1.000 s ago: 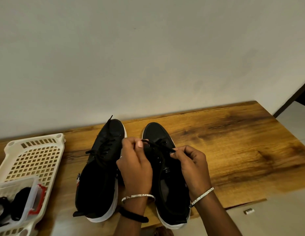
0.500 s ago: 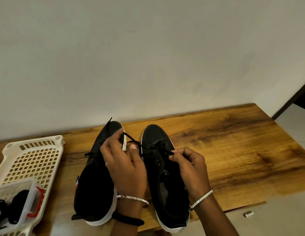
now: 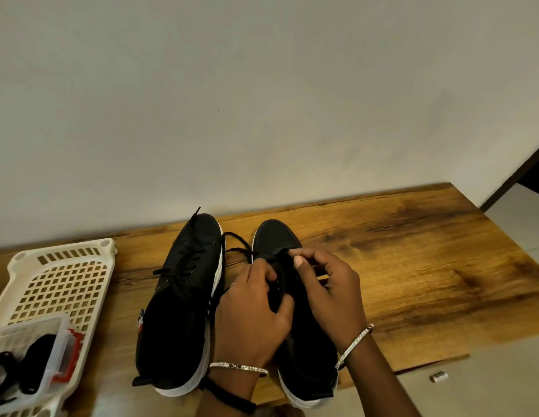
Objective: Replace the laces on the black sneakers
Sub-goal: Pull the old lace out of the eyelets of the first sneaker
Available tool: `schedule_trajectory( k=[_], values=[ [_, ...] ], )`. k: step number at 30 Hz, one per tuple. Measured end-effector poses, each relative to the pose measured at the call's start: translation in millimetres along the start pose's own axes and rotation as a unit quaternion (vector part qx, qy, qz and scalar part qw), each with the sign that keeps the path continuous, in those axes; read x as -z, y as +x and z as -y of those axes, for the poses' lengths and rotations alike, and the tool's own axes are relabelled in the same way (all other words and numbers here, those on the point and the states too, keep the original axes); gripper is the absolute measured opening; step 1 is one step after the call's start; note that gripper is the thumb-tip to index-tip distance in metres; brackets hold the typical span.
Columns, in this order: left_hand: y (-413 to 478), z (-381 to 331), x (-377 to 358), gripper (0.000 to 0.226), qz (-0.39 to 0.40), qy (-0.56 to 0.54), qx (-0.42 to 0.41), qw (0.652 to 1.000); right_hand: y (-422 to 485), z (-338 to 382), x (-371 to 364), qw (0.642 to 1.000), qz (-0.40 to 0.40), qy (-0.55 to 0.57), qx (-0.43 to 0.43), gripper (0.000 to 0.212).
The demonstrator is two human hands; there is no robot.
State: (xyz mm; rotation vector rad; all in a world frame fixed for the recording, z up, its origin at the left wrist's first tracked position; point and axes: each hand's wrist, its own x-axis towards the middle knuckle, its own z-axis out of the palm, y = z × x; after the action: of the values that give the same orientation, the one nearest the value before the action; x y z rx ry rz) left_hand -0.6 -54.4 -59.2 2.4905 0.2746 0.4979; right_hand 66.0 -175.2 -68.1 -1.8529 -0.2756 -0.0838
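Two black sneakers stand side by side on a wooden desk (image 3: 412, 266), toes pointing to 12 o'clock toward a plain wall. Both hands work over the right sneaker (image 3: 275, 236), at 6 o'clock in the view. The left hand (image 3: 253, 314) is curled, its fingertips pinching the black lace (image 3: 238, 245) at the eyelets. The right hand (image 3: 331, 290) is curled too, thumb and forefinger pinching the same lace just beside the left fingers. A slack loop of lace trails toward 10 o'clock, into the gap between the shoes. The left sneaker (image 3: 184, 296) lies untouched, loosely laced. At 8 o'clock sits a cream plastic basket (image 3: 60, 281) holding a clear container (image 3: 51, 341) with dark items inside, too unclear to identify
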Motion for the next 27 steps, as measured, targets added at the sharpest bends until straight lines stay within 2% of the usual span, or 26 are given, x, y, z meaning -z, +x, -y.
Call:
schedule_trajectory(
  k=[4,10,13,20,22,24,26,27],
  values=[
    [0,8,0,0.014,-0.035,-0.033,0.014,0.999,0,1,-4,0.996,0.03,-0.081,0.031,0.02],
    [-1,10,3,0.013,-0.046,-0.059,0.017,0.997,-1,10,-9,0.973,0.087,-0.213,0.022,0.031],
    [-1,12,5,0.01,-0.05,-0.06,0.014,0.997,-2,17,-9,0.96,0.094,-0.265,-0.001,0.025],
    [-2,11,5,0.009,-0.067,-0.073,0.01,0.995,-4,20,-11,0.943,0.111,-0.312,0.028,0.007],
    [-1,11,5,0.013,-0.073,-0.073,0.016,0.995,-6,17,-12,0.968,0.061,-0.242,-0.001,0.006],
    [0,11,4,0.017,-0.079,-0.078,0.026,0.993,-4,12,-11,0.991,-0.021,-0.076,-0.112,0.013],
    [1,11,3,0.019,-0.084,-0.085,0.037,0.992,1,12,-5,0.962,-0.053,0.113,-0.242,0.019],
    [2,11,2,0.019,-0.085,-0.085,0.041,0.992,4,13,0,0.945,-0.046,0.168,-0.277,0.02]
  ],
)
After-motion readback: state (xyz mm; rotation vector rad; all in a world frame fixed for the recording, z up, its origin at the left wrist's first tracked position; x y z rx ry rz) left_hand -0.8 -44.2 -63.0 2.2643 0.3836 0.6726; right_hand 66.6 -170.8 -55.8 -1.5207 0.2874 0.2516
